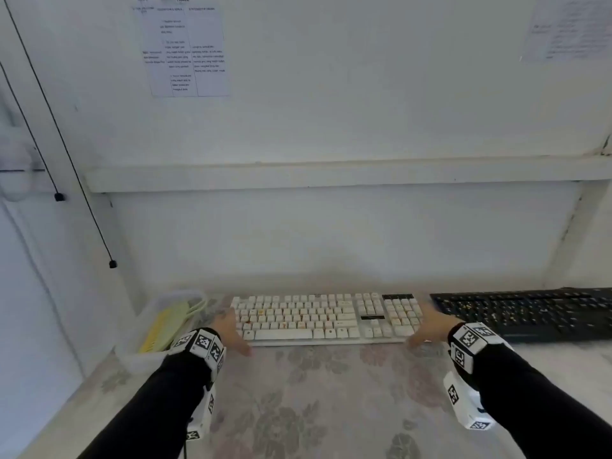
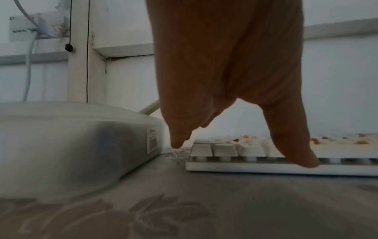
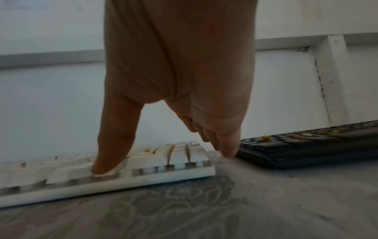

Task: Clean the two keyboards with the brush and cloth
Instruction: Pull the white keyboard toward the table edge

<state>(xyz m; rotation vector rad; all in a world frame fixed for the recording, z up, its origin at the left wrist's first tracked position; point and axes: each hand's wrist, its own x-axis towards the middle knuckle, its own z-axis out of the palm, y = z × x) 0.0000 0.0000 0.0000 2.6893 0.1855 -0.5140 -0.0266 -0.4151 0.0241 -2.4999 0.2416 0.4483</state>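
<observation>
Crumbs still dot the long white plastic keyboard (image 1: 326, 318) and the black keyboard (image 1: 526, 313) beside it on the desk; cleaning looks unstarted. Left hand (image 1: 231, 332) and right hand (image 1: 427, 326) bracket its ends, fingers (image 3: 227, 148) relaxed, gripping nothing; yellow-green brush (image 1: 165, 326) sits in its clear bin (image 2: 61, 145).

We wear long black sleeves (image 1: 159, 402) on both arms. Each wrist carries a white band (image 1: 200, 342) of blocks printed with black-and-white square codes, and a white camera box (image 1: 467, 405) bearing the same codes hangs under each forearm.
</observation>
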